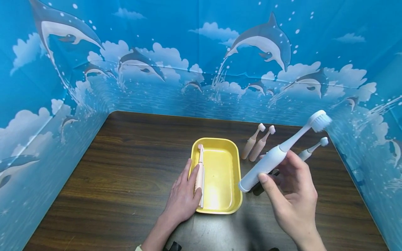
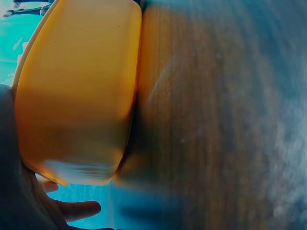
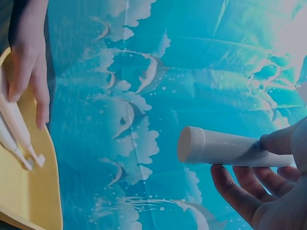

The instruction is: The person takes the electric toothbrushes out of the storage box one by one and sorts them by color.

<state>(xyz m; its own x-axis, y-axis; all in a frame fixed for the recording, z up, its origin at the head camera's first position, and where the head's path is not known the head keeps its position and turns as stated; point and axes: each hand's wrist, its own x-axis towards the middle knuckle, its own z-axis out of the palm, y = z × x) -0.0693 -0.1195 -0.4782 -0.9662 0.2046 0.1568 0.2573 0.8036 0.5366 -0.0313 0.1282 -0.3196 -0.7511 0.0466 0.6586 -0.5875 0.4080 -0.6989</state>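
My right hand [image 1: 292, 195] pinches a large light-blue electric toothbrush [image 1: 273, 158] between thumb and fingers. Its white bristle head tilts up to the right, and the round base of its handle [image 3: 216, 146] faces the tray in the right wrist view. On the left, my left hand [image 1: 185, 195] rests over the side of a yellow tray [image 1: 224, 211], fingers extended along the rim. The thumb and index finger lie over a pink toothbrush [image 1: 200, 158] inside the tray. A paler brush shape appears beside it in the right wrist view.
Beyond the right hand stand a beige toothbrush [image 1: 249, 144], a pink one [image 1: 260, 146] and a pale blue one [image 1: 314, 148]. A dark stand base shows partly behind the held brush. Blue dolphin-print cloth [image 1: 188, 94] walls the dark wooden table [image 1: 132, 164].
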